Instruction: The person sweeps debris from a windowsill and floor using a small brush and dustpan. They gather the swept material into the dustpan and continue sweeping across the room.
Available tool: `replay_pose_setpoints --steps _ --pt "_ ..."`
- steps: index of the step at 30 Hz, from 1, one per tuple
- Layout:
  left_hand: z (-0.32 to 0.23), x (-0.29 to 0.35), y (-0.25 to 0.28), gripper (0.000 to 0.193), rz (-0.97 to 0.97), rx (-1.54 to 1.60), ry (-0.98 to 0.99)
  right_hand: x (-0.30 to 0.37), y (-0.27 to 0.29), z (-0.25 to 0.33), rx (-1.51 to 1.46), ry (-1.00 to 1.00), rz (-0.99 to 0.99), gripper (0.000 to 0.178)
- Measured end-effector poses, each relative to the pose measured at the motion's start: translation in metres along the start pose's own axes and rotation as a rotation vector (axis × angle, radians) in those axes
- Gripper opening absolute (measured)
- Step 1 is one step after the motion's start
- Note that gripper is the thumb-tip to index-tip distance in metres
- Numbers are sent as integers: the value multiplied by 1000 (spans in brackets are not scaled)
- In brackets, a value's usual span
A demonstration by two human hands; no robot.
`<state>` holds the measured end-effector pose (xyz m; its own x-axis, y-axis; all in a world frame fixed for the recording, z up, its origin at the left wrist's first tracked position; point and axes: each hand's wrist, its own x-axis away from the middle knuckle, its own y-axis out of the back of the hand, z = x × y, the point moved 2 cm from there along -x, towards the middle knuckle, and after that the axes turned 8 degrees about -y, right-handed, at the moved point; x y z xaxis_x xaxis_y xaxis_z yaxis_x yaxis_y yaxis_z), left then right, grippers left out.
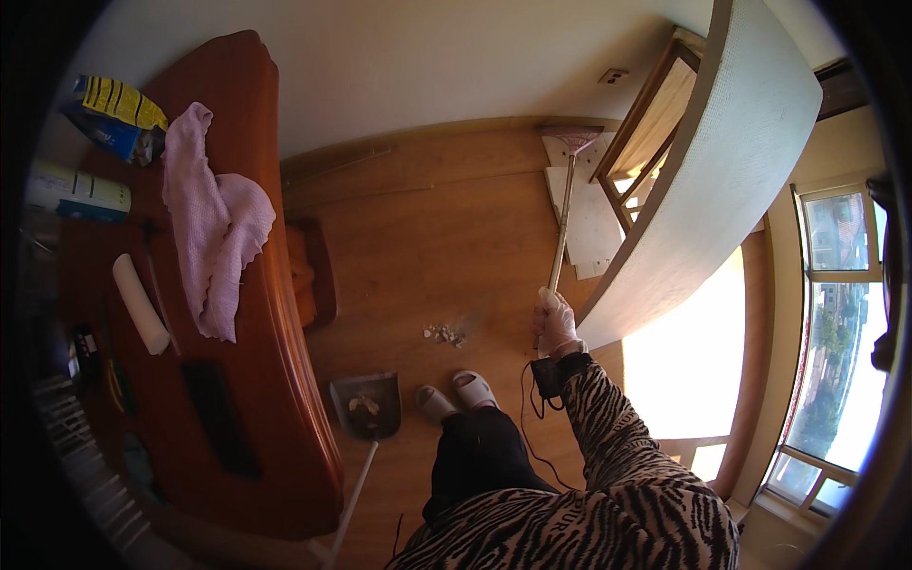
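My right hand [557, 325], in a clear thin glove, is closed round the handle of a broom [567, 204]. The broom's pink head [574, 140] rests far off near the wall, over pale boards on the floor. My left hand is out of sight. A dark dustpan [339, 406] lies on the floor to the left of my feet, with some pale scraps in it. Its white handle [358, 484] runs down toward the lower edge. A small pile of whitish debris [445, 334] sits on the wooden floor [408, 228] just ahead of my slippers [472, 388].
A reddish-brown desk [290, 313] fills the left, bearing a lilac cloth [214, 228], a white roll [141, 304] and packages. On the right a large white panel [703, 180] leans by a wooden frame [646, 114]. A black adapter [545, 378] with a cord lies near my right wrist.
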<state>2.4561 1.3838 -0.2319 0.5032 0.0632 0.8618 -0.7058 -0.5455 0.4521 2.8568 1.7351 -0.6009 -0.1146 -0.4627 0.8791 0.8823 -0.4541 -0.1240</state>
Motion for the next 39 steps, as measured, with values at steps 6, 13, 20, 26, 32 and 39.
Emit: replay_pose_setpoints --steps 6,13,20,26,32,39 --pt "3 0 3 31 13 9 -16 67 14 4 51 -166 45 22" --pt "9 -2 8 30 31 19 -38 78 19 23 -49 -199 103 15" --pt "19 -8 16 29 31 23 -49 18 20 58 -155 -344 153 18" --pt "28 -15 25 28 21 28 -64 61 46 41 149 -387 65 20" --pt "41 -20 36 28 8 42 -72 129 59 39 320 -388 115 18" --pt "63 -25 43 28 -9 57 -85 81 43 55 163 -441 164 23"
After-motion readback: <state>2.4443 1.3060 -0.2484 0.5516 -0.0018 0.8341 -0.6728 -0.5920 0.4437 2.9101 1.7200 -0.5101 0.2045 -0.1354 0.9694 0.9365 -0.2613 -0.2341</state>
